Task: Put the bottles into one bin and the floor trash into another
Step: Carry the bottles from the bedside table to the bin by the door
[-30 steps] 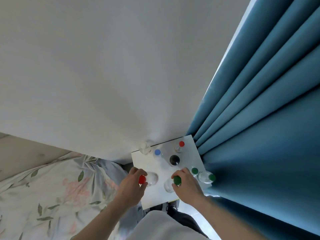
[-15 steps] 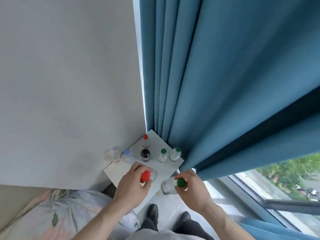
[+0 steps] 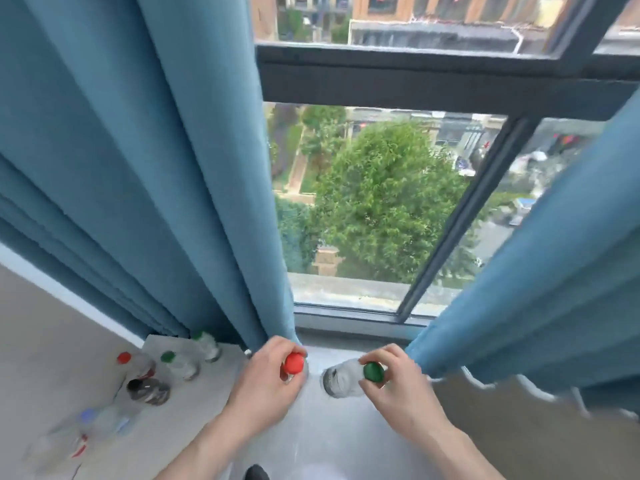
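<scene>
I have each hand wrapped round a bottle by its neck, my left hand (image 3: 266, 379) on the red-capped bottle (image 3: 294, 363), my right hand (image 3: 391, 382) on the green-capped bottle (image 3: 349, 375), both lifted off the desk (image 3: 207, 393) for easy carrying binward, I judge.

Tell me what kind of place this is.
Probably an upper-floor bedroom or living room: long blue curtains frame a dark-framed window overlooking treetops, with bottles on a small white table in the corner. Each hand carries a capped bottle.
</scene>
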The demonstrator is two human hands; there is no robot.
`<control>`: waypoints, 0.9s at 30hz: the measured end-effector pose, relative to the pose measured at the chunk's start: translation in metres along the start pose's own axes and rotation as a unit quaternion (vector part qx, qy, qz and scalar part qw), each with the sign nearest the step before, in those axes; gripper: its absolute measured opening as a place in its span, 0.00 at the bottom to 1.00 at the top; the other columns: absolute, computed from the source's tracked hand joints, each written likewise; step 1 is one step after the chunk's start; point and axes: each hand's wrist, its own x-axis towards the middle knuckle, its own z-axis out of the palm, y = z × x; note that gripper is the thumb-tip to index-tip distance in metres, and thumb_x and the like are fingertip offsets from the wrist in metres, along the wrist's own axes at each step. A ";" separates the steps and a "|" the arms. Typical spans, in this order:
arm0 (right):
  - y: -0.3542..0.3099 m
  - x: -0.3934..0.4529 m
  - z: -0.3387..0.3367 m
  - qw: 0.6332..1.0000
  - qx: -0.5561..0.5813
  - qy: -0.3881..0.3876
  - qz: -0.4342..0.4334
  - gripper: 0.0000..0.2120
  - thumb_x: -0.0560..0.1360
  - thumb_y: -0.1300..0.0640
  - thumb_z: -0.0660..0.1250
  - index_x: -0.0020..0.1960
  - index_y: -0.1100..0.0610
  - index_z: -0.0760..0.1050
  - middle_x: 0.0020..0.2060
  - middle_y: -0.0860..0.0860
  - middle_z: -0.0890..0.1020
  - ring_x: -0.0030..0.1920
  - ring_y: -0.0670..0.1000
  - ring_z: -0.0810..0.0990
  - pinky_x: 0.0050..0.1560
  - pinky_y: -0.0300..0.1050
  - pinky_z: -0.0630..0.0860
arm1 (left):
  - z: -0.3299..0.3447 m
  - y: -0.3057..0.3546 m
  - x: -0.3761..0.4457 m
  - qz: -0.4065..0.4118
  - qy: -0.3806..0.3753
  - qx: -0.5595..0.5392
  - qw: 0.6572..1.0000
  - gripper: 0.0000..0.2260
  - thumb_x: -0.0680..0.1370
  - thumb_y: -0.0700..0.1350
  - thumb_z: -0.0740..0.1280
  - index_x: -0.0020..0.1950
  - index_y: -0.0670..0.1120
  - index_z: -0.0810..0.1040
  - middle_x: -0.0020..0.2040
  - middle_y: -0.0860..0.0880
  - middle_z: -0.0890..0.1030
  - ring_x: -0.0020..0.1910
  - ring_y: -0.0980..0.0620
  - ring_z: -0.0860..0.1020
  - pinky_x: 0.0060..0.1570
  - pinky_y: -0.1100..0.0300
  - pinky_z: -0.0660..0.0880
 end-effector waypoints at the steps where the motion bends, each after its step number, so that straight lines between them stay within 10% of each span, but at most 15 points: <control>1: 0.020 -0.010 -0.020 1.000 0.005 0.018 0.013 0.09 0.72 0.50 0.72 0.51 0.40 0.79 0.50 0.37 0.76 0.46 0.41 0.79 0.48 0.37 0.76 | 0.015 0.026 0.008 0.018 -0.004 -0.003 1.000 0.06 0.74 0.55 0.68 0.50 0.59 0.78 0.50 0.63 0.77 0.45 0.62 0.78 0.45 0.64 0.74; 27: 0.368 -0.256 -0.339 0.858 0.086 0.359 0.356 0.13 0.71 0.49 0.72 0.54 0.40 0.79 0.52 0.35 0.78 0.45 0.43 0.81 0.51 0.39 0.78 | 0.400 0.530 0.096 0.395 -0.361 -0.023 0.845 0.11 0.74 0.46 0.72 0.51 0.61 0.79 0.52 0.61 0.78 0.48 0.57 0.79 0.49 0.58 0.77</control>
